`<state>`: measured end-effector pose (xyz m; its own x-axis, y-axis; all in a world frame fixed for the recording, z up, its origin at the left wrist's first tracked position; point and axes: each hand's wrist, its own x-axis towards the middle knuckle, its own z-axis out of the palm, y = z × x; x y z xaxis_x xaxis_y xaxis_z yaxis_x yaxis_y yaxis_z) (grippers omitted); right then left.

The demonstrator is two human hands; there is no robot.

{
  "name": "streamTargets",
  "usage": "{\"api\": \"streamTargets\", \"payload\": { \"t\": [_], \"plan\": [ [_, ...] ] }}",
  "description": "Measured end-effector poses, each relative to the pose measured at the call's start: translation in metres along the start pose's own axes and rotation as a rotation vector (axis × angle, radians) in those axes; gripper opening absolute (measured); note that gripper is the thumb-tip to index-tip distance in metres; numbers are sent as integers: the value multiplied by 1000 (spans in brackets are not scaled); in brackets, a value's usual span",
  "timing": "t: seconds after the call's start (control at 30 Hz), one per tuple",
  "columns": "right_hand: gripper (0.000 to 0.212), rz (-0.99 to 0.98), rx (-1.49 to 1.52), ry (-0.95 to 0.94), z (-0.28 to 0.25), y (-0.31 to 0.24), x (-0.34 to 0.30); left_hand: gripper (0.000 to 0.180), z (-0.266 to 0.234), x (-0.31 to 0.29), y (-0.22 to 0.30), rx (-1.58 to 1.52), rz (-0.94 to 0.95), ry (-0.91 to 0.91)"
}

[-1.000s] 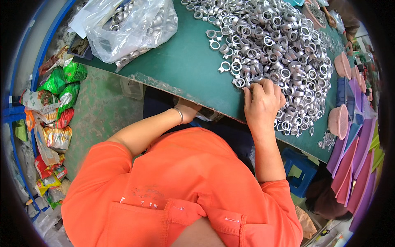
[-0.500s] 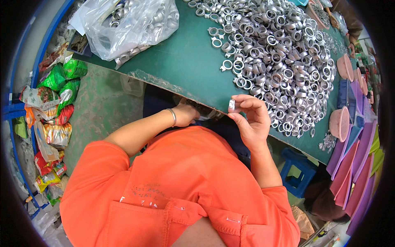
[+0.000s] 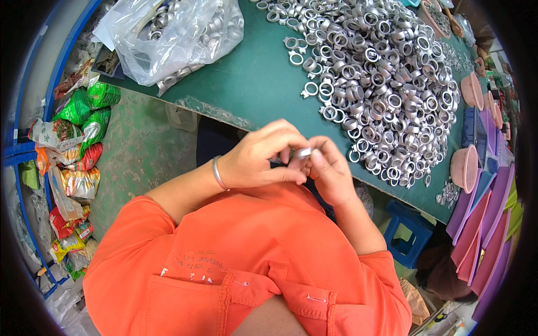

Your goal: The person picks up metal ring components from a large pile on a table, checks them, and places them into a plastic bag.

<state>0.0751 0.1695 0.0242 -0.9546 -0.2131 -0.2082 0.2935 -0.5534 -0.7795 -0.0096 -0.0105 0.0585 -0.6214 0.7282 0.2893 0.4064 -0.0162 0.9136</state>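
Note:
A small silver metal ring (image 3: 302, 153) is held up between my two hands, just off the near edge of the green table. My right hand (image 3: 334, 175) pinches it from the right with thumb and fingers. My left hand (image 3: 255, 158), a bangle on its wrist, closes on it from the left, fingers curled and thumb below. Whether anything else sits inside the left fingers is hidden. Beyond my hands lies a large heap of similar metal rings (image 3: 386, 95), many with a small lug on the side.
A clear plastic bag (image 3: 162, 50) of rings lies at the table's (image 3: 263, 84) far left. Pink baskets (image 3: 464, 169) and small metal parts (image 3: 448, 194) line the right side. A blue stool (image 3: 408, 232) stands below on the right; colourful packages (image 3: 78, 179) are stacked at left.
My left hand has come up from below the table edge to meet the ring. My right hand has shifted slightly left and down with the ring, which is now turned differently.

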Motion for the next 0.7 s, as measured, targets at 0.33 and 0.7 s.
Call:
{"api": "streamTargets", "payload": {
  "t": [0.33, 0.7],
  "plan": [
    [15, -637, -1822, 369, -5, -47, 23, 22, -7, -41, -41, 432, -81, -348],
    [20, -543, -852, 132, -15, -32, 20, 23, -1, -40, -90, 708, -234, -423]
  ]
}}
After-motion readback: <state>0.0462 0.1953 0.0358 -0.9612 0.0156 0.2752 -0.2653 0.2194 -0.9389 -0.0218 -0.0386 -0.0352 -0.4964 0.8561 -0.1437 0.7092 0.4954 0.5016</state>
